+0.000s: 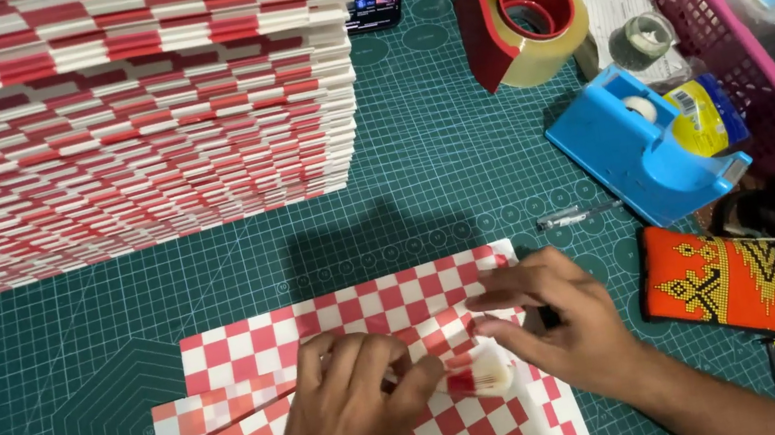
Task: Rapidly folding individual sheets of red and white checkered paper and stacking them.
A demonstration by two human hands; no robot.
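Here, two bare hands meet over a red-and-white checked paper sheet [351, 318] lying flat on the green gridded cutting-mat surface [441, 169]. The sheet's long axis runs left to right, slightly tilted so its right end sits farther from the person, and it rests on more checked sheets fanned out beneath it toward the near edge.

The left hand [355, 414] lies knuckles-up on the paper, fingers curled together and its fingertips pinching a small piece of clear tape [480, 371]. The right hand [549, 326] comes in from the right, thumb and forefinger pressed together on the same tape, the remaining fingers resting on the sheet's right edge.

A tall stack of folded red-and-white checked papers [120, 114] fills the far left of the surface, well apart from the hands. To the right stand a red tape dispenser with a tan roll [520, 12], a blue desktop tape dispenser [635, 147] and a pink plastic basket [715, 30]. A black pen [574, 215] lies near the blue dispenser, and an orange beaded pouch [709, 278] sits just beside the right wrist.
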